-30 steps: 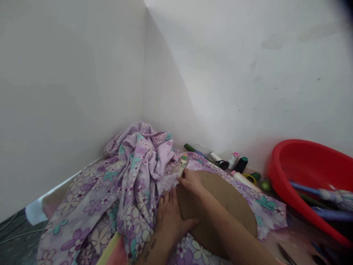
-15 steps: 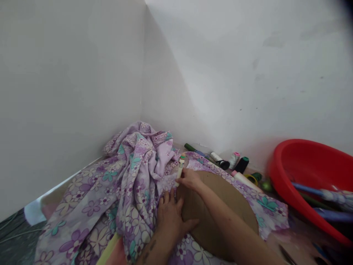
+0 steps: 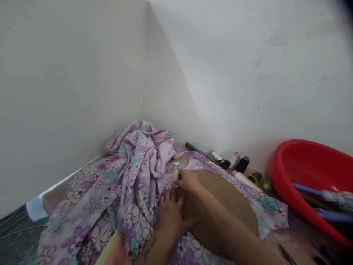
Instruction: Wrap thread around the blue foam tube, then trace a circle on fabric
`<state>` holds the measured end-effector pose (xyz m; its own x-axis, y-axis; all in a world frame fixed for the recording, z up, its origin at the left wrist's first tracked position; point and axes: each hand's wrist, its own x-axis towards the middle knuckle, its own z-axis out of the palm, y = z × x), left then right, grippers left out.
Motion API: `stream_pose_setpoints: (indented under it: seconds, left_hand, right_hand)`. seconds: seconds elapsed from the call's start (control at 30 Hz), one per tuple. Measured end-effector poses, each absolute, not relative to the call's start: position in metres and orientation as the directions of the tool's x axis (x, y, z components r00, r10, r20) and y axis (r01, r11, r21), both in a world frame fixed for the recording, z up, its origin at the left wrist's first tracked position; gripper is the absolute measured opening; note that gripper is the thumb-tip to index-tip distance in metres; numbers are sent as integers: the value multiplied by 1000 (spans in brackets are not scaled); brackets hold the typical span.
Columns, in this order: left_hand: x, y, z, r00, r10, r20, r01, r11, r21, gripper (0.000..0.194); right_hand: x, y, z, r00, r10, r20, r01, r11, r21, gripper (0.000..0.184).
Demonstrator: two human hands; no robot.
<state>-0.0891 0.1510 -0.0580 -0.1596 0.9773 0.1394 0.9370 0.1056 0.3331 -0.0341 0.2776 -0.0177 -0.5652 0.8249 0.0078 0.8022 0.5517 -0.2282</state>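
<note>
My right hand (image 3: 188, 181) grips a thick white multicolour pen (image 3: 177, 168), held nearly upright at the left edge of a round brown cardboard piece (image 3: 220, 198). The pen's tip is hidden by my fingers. My left hand (image 3: 171, 213) lies flat with fingers spread, partly on the cardboard's left edge and partly on the floral fabric (image 3: 138, 176). That purple, white and teal fabric spreads under the cardboard and bunches into a heap to the left. My right forearm crosses over the cardboard.
A red basin (image 3: 284, 162) with rolled items inside stands at the right. Along the wall lie several thread spools, among them a black spool (image 3: 242, 164) and a white spool (image 3: 234, 159). Dark scissors, partly seen, lie at the lower right (image 3: 286, 254). Two white walls meet behind the fabric heap.
My right hand has shifted slightly left with the pen along the cardboard's edge, and the pen now stands more upright. My left hand stays nearly in place.
</note>
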Motion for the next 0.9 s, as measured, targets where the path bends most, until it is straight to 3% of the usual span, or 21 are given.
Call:
stream_pose_setpoints:
  seconds: [0.4, 0.67, 0.77, 0.9]
  left_hand:
    - [-88, 149, -49, -163, 984, 70, 935, 131, 330, 86]
    - [-88, 150, -51, -163, 980, 110, 934, 117, 338, 84]
    - [-86, 149, -47, -176, 981, 87, 930, 136, 343, 83]
    - [-86, 147, -45, -182, 981, 60, 927, 151, 343, 83]
  right_hand:
    - [-32, 282, -22, -534, 845, 18, 821, 524, -227, 28]
    - [-33, 282, -19, -435, 896, 92, 862, 444, -247, 26]
    - [-26, 287, -18, -326, 935, 138, 837, 354, -417, 24]
    - [-17, 283, -24, -256, 964, 68, 476, 187, -860, 18]
